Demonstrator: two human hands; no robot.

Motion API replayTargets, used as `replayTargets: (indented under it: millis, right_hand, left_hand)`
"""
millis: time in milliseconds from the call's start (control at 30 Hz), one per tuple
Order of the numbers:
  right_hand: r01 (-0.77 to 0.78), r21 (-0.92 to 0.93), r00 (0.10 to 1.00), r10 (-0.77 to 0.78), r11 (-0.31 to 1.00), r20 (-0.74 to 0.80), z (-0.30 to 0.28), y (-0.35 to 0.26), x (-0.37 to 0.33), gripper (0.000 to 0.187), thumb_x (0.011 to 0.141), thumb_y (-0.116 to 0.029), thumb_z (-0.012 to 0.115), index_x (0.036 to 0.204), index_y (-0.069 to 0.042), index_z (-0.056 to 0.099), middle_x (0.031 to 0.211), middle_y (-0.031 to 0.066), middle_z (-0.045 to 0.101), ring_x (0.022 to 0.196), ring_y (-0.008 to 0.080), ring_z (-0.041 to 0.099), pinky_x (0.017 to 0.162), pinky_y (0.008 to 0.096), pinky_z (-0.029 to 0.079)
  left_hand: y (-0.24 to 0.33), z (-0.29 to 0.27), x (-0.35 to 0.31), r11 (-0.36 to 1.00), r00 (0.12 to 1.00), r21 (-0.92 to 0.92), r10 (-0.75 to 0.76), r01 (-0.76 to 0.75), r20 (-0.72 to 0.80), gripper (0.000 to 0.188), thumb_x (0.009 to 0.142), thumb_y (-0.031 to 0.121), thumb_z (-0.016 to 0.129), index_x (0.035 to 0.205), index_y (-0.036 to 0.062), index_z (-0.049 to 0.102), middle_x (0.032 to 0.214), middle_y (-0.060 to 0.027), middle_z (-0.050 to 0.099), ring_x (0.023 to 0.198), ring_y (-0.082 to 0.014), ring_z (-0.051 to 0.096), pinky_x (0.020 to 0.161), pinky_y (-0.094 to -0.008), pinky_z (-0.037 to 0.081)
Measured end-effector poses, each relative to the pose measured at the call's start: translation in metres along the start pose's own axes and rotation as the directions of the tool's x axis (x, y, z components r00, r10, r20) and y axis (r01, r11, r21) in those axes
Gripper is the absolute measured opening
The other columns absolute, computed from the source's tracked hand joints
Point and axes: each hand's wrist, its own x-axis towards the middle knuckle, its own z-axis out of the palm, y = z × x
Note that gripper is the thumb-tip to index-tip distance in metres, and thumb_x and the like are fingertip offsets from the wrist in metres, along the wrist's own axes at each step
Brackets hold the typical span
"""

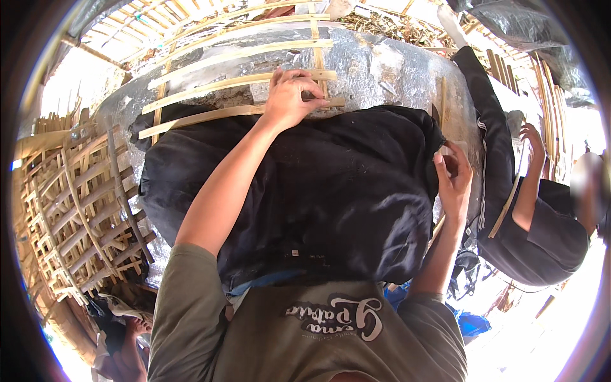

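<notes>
The left hand (293, 99) lies over the near slats of a bamboo frame (242, 46), close to their right ends, with its fingers curled and its thumb reaching toward the fingertips; whether it pinches a slat, I cannot tell. The right hand (453, 175) is beside the right edge of the black trousers (337, 184) on the person's lap, fingers bent and thumb near the forefinger; what it pinches, if anything, is unclear.

The frame lies over the far part of a silver sheet (417, 79), its nearest slat crossing the trousers' far left edge. A narrow bamboo strip (443, 102) stands out near the sheet's right edge. Shavings (382, 28) are heaped beyond the far edge. Past the left edge is a woven lattice panel (83, 210); past the right, a co-worker (541, 235) in dark clothes.
</notes>
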Motion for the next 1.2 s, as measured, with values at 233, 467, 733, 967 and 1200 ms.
replayTargets:
  millis: [233,467,733,967,1200]
  right_hand:
    - [0.162,-0.535,0.978,-0.206,0.829,-0.024,0.021,-0.023,0.007,0.051,0.092,-0.036,0.074,0.118,0.007,0.063,0.098,0.0269,0.071,0.092,0.044,0.07,0.084,0.0465,0.054]
    - [0.268,-0.239,0.963,-0.261,0.933,0.06,-0.006,0.158,0.07,0.027,0.096,-0.021,0.069,0.112,0.0,0.066,0.08,0.0146,0.071,0.075,0.0252,0.068,0.071,0.038,0.052]
    - [0.168,-0.137,0.985,-0.17,0.976,-0.006,0.015,0.207,0.027,0.028,0.096,-0.022,0.069,0.114,-0.001,0.066,0.08,0.0133,0.071,0.074,0.0235,0.068,0.069,0.037,0.052]
    - [0.155,-0.121,0.984,-0.165,0.98,-0.071,0.031,0.213,0.023,0.029,0.097,-0.022,0.068,0.116,-0.001,0.066,0.08,0.0122,0.071,0.073,0.0221,0.067,0.067,0.0362,0.051]
    - [0.163,-0.093,0.98,-0.172,0.982,-0.098,0.042,0.216,0.026,0.029,0.097,-0.023,0.068,0.118,-0.002,0.066,0.08,0.0111,0.071,0.072,0.0207,0.066,0.066,0.0354,0.051]
  left_hand:
    - [0.001,-0.001,0.0,0.999,1.0,-0.028,-0.02,0.02,-0.018,0.017,0.076,0.035,0.086,0.084,0.0212,0.08,0.11,-0.0028,0.073,0.128,-0.0192,0.053,0.123,-0.055,0.016]
    - [-0.001,0.005,0.003,0.999,1.0,-0.034,0.007,-0.007,0.007,0.018,0.075,0.036,0.086,0.084,0.0221,0.08,0.113,-0.0036,0.071,0.129,-0.0196,0.053,0.123,-0.054,0.015]
    - [-0.009,0.006,-0.004,1.0,1.0,-0.014,0.004,-0.005,-0.027,0.021,0.075,0.038,0.087,0.085,0.0211,0.079,0.111,-0.002,0.071,0.129,-0.0188,0.053,0.123,-0.0548,0.016]
    - [-0.003,0.003,-0.002,0.999,1.0,-0.03,-0.022,0.022,-0.02,0.02,0.075,0.036,0.087,0.085,0.0214,0.079,0.116,-0.0046,0.069,0.131,-0.0186,0.051,0.123,-0.0532,0.014]
    - [-0.005,0.001,-0.001,0.999,1.0,-0.044,-0.023,0.022,-0.007,0.02,0.075,0.034,0.087,0.086,0.0203,0.079,0.119,-0.0058,0.069,0.133,-0.0197,0.051,0.124,-0.0528,0.013]
